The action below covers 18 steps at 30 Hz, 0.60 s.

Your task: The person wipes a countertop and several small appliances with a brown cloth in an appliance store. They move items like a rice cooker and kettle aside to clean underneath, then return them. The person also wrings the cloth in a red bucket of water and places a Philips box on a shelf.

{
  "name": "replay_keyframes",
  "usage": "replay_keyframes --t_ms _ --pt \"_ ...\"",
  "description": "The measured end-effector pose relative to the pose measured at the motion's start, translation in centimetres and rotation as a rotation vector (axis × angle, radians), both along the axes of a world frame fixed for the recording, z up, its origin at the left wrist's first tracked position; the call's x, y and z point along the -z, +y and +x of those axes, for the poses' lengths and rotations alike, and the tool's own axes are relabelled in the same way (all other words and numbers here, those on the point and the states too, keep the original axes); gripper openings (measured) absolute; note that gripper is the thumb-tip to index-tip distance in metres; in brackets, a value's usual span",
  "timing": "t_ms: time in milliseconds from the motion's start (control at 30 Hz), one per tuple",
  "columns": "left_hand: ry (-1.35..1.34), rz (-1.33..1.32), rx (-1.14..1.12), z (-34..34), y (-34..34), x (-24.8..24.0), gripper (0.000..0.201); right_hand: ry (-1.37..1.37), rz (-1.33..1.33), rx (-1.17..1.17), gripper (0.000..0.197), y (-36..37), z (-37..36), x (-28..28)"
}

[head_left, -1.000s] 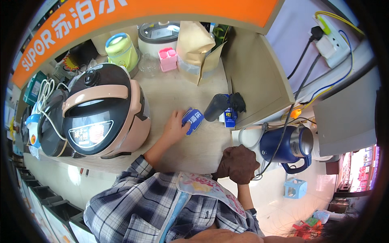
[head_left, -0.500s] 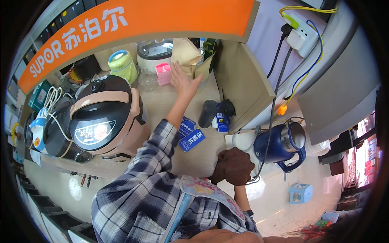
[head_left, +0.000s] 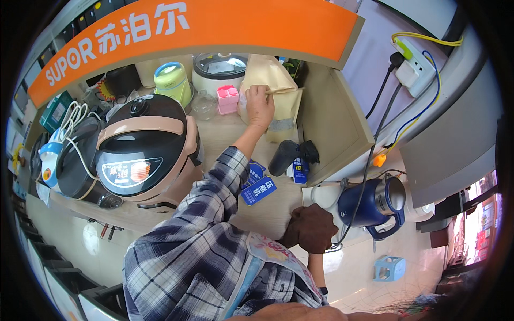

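At the back of the shelf, my left hand is closed on the near edge of a tan paper bag; its fingertips are partly hidden by the fold. A pink two-part holder and a clear glass jar stand just left of this hand. Near the front edge, a bunched dark brown cloth covers my right hand, which appears closed around it; the fingers are hidden. Between the hands lie blue cards and a dark cylindrical cup.
A pink-and-black electric cooker fills the left side. Beside the jar is a green container, with a white cooker behind. A side panel, blue kettle and hanging cable stand on the right.
My left hand has gone from lying spread against the tan paper bag to gripping its edge. More of the bag now shows, with a grey strip low on it. The view has shifted slightly.
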<state>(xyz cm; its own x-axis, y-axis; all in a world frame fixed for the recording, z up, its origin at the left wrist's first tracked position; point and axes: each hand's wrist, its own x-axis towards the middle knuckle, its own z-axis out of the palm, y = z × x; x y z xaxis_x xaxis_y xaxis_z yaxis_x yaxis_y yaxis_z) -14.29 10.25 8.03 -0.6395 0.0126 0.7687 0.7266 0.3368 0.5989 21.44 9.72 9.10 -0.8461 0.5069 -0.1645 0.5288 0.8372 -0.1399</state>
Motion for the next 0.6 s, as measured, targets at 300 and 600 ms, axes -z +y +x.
replay_keyframes --t_ms 300,600 --pt "0.118 0.116 0.106 0.6 -1.0 -2.0 0.007 0.073 -0.009 0.071 0.012 0.0 0.3 0.3" --pt "-0.108 0.748 0.412 5.9 -6.7 -4.2 0.015 0.201 -0.001 0.061 0.014 0.2 1.2 1.7"
